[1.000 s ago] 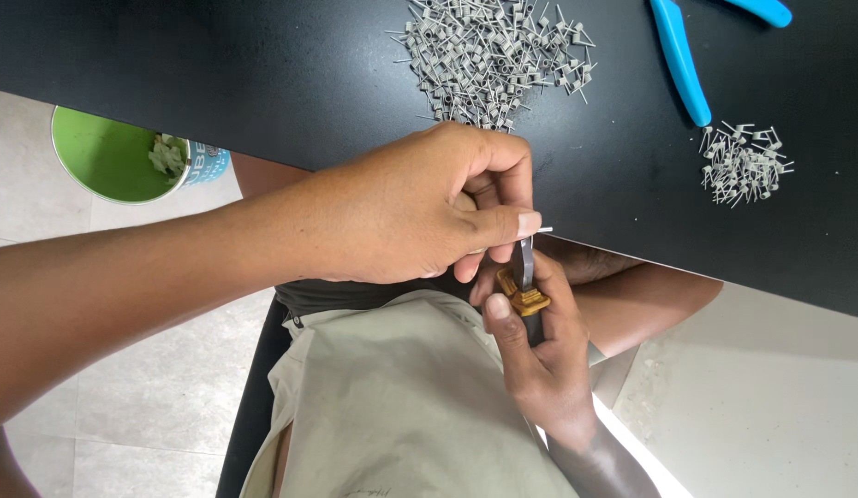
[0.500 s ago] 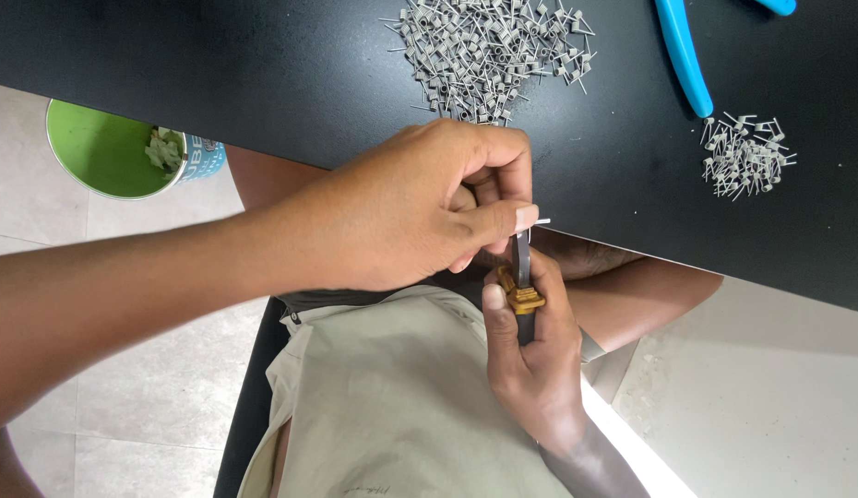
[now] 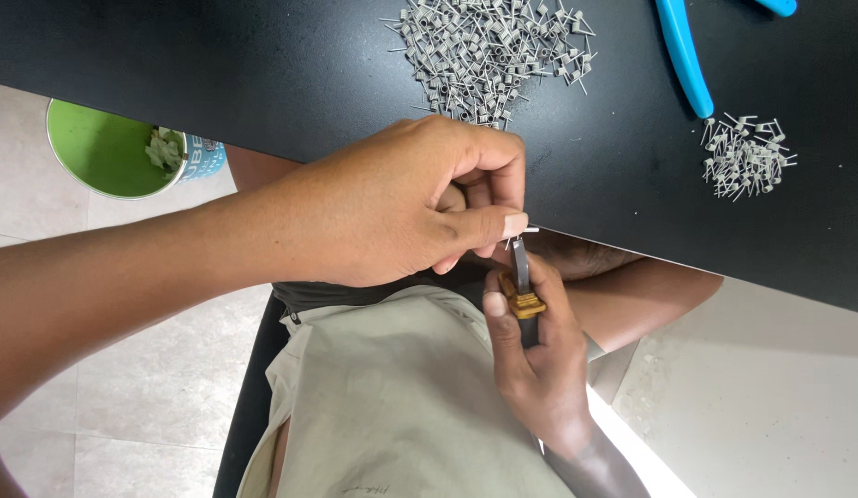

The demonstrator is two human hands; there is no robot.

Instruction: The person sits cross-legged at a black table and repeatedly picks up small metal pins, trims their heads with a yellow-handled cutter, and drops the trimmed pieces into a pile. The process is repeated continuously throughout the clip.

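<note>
Remaining pinched as before, left hand (image 3: 392, 212) on small coil (image 3: 519, 237) atop tool (image 3: 523, 290).

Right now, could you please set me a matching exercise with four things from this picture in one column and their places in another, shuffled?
Things:
1. big pile of wire coils
2. small pile of wire coils
3. green cup
4. blue-handled tool

Places:
A. on the floor, left of the black table
B. on the table, far right, below the blue handle
C. top right, lying on the table
D. top middle of the table, above the left hand

Pairs: 1-D, 2-B, 3-A, 4-C
</note>
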